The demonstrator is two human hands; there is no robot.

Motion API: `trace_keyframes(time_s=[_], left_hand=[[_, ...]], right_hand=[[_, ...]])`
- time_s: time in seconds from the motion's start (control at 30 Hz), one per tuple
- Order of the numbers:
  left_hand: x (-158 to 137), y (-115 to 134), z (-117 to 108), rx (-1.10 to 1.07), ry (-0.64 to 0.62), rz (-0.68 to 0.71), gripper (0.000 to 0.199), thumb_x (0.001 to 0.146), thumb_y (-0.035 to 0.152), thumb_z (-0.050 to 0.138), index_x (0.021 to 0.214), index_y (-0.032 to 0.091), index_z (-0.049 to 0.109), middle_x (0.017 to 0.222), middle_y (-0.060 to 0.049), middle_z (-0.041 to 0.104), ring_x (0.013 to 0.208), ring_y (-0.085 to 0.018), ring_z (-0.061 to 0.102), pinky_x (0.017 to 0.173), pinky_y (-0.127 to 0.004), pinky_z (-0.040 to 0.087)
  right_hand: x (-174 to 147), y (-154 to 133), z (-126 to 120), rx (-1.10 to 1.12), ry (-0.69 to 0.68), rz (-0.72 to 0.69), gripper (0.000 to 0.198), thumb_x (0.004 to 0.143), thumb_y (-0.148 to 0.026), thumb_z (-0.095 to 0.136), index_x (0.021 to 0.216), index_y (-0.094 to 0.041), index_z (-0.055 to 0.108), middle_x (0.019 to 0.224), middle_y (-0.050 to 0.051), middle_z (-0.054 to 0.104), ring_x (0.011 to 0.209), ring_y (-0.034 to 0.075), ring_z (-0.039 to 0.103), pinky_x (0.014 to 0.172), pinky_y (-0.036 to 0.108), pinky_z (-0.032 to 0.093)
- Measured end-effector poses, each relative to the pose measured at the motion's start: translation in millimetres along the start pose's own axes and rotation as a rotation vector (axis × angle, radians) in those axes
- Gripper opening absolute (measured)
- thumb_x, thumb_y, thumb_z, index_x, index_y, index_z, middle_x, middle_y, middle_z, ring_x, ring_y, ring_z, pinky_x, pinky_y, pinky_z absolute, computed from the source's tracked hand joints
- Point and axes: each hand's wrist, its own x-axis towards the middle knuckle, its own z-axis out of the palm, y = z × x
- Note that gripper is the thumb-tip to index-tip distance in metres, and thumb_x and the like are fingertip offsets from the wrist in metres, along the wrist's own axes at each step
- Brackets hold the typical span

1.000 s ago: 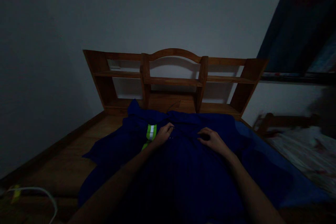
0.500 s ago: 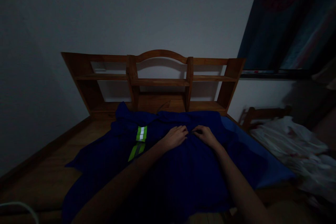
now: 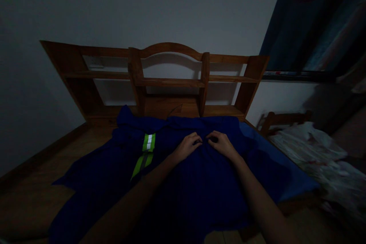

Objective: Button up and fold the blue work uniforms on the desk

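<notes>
A dark blue work jacket (image 3: 183,183) with green-and-silver reflective strips (image 3: 148,143) lies spread out in front of me. My left hand (image 3: 188,146) is at its upper middle, fingers curled and pinching the cloth. Just to the right, with a small gap between, my right hand (image 3: 222,143) has thumb and forefinger closed on the same jacket. The cloth puckers between the two hands. Dim light hides the exact bit of fabric between the fingertips.
The jacket lies on a wooden surface (image 3: 64,152) with a blue sheet (image 3: 297,183) at the right. Behind stands a wooden shelf headboard (image 3: 168,82) against the wall. White plastic bags (image 3: 311,143) are piled at the right, near a wooden chair back (image 3: 286,118) and a dark curtained window.
The view has shifted slightly. Both hands stay close together on the jacket; the fingers of both have curled a little differently, with the thumbs showing more.
</notes>
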Motion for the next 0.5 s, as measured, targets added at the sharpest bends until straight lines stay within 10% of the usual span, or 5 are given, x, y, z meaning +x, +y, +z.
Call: trace_keyframes(time_s=[0.5], left_hand=[[-11.0, 17.3, -7.8, 0.561, -0.014, 0.079, 0.028, 0.092, 0.035, 0.042, 0.116, 0.026, 0.054, 0.093, -0.001, 0.064, 0.079, -0.014, 0.063, 0.064, -0.022, 0.041]], right_hand=[[-2.5, -7.5, 3.3, 0.037, -0.039, 0.042, 0.022, 0.074, -0.019, 0.055, 0.092, -0.021, 0.068, 0.072, -0.002, 0.063, 0.064, 0.012, 0.056, 0.061, 0.022, 0.039]])
